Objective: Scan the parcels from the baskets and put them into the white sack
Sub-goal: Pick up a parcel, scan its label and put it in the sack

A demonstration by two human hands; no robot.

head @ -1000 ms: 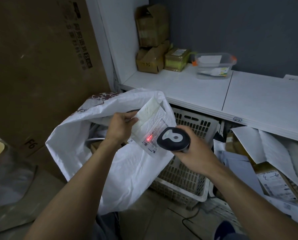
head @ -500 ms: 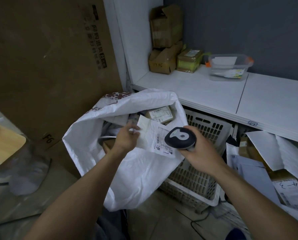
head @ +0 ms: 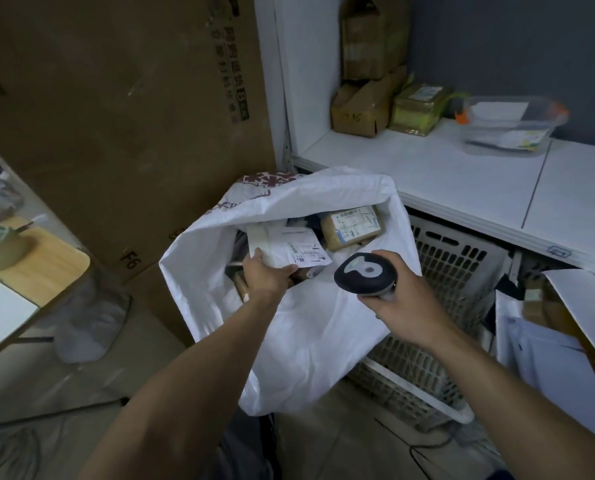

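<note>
Left hand [head: 267, 276] pinches the flat white parcel [head: 284, 244] by its near edge, over the white sack's [head: 306, 341] open mouth; I'd release only once it's past the rim, flat on the pile; scanner [head: 364, 274] gripped in right hand [head: 401, 303], keep it clear; basket [head: 457, 271] behind.

Parcel sorting room — stacked cardboard boxes [head: 368, 98], white sack [head: 309, 327], plastic baskets [head: 441, 306].
</note>
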